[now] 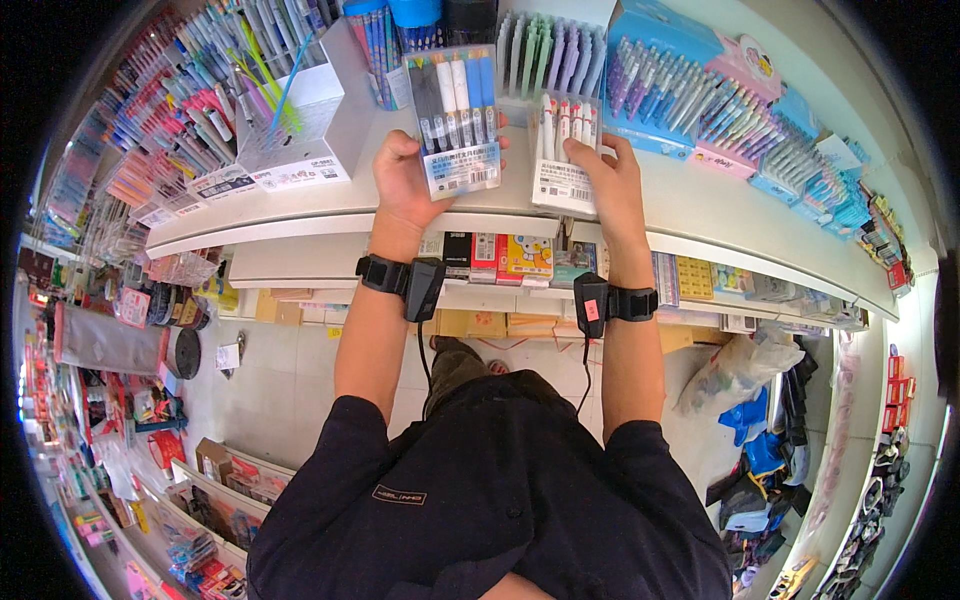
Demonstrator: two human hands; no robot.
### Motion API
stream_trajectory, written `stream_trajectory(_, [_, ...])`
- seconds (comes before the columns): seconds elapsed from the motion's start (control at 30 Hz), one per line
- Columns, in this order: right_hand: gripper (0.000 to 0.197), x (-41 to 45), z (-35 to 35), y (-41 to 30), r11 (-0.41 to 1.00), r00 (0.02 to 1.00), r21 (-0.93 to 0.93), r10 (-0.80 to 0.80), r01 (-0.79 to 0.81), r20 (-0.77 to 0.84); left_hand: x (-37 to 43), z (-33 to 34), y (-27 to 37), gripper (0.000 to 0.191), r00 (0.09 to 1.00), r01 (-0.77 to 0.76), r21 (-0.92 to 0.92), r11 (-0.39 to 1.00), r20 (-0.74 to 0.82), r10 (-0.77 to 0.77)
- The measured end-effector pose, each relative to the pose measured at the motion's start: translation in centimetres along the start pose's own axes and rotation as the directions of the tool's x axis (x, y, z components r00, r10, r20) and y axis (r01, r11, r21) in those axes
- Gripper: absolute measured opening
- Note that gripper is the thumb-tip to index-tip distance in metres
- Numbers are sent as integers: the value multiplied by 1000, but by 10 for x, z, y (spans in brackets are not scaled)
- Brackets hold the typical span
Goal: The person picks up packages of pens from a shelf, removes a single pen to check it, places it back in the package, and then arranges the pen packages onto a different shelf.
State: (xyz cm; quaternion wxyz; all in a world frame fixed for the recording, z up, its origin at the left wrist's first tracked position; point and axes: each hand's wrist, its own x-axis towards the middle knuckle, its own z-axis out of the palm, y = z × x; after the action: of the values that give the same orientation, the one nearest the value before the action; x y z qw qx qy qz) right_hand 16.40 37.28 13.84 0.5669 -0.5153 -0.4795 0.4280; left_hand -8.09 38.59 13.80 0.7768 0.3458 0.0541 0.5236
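My left hand (401, 176) grips a clear plastic box of pens (454, 124), held tilted above the white shelf (360, 191). Dark, white and blue pens show through its window, and a printed label with a barcode covers the lower part. Beside it on the right, my right hand (611, 176) is closed around the right side of a second pen box (564, 157), thumb on its front. White pens with red marks are visible inside that one. A small gap separates the two boxes. Whether the right box rests on the shelf, I cannot tell.
At the left stands a white pen display stand (307, 142) beside many upright pens. Behind my hands is a rack of green and purple pens (551, 56). Blue and pink display boxes (660, 135) line the right. Boxed goods (487, 255) fill the lower shelf. A plastic bag (739, 371) lies right.
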Motion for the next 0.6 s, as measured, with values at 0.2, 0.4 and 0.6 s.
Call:
stream_trajectory(0.2, [68,0,2,0,1000,1000,3,-9,9,-14,2,7,-12,85,982,-55,49,997,-176,63])
stream_trajectory(0.4, [68,0,6,3,1000,999,17,-25,26,-39,1,5,-16,75,959,-110,-7,994,-263,104])
stream_trajectory(0.6, [63,-2,5,4,997,998,48,-55,57,-35,-1,18,-16,75,970,-21,3,1000,-243,21])
